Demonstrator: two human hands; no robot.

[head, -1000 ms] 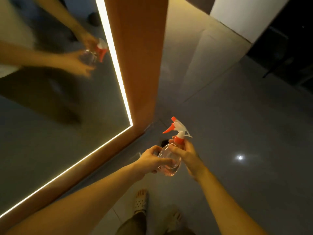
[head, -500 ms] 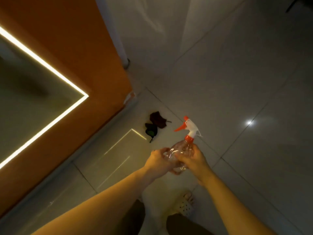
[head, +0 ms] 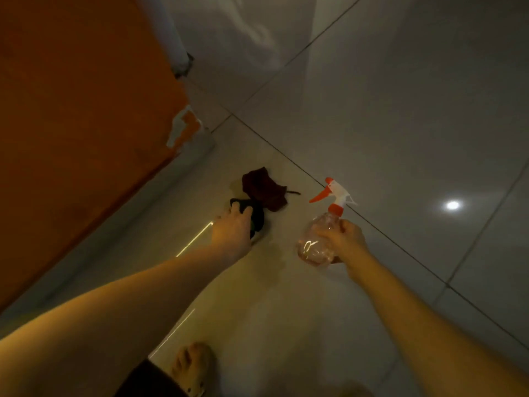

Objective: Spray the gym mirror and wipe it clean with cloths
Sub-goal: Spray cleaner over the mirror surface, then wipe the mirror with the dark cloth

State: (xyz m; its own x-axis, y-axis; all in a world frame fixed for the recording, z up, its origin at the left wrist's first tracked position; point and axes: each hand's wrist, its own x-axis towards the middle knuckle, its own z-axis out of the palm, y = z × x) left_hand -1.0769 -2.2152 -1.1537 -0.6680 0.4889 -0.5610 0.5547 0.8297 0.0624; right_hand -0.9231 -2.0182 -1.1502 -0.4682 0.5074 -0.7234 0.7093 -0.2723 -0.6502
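Dim, warm-tinted light throughout. A small round glare spot (head: 452, 205) shines on the glossy floor tiles (head: 400, 110), and thin bright streaks (head: 194, 239) of reflected light cross the tile near the orange wall (head: 71, 110). The left forearm (head: 128, 299) glows yellowish. The clear spray bottle (head: 317, 242) carries faint highlights; the dark cloth (head: 259, 216) nearly melts into shadow. Everything looks soft and slightly smeared, and the wide lens stretches the arms toward the bottom corners.

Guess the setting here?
Likely an indoor tiled room being cleaned: glossy floor tiles, an orange wall panel, a red cloth and a dark cloth on them, a spray bottle in the right hand.
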